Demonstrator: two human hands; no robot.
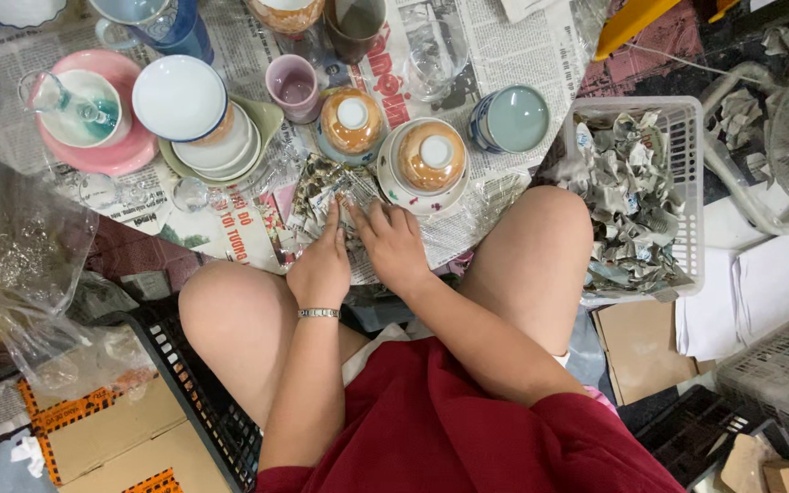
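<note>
My left hand (321,263) and my right hand (393,245) rest side by side, fingers pressed on a crumpled sheet of printed paper (323,187) on the newspaper-covered floor between my knees. Whatever lies inside the paper is hidden. Just beyond my fingers stand two upturned orange bowls, one (352,120) by itself and one (431,157) on a white saucer. My left wrist wears a metal bracelet (319,313).
Stacked white bowls (184,100), a pink cup (294,87), a pale green bowl (513,119) and a pink plate (120,151) sit on the newspaper. A white basket (691,183) of crumpled paper stands right, a clear plastic bag (25,246) left, a black crate (194,383) near my left knee.
</note>
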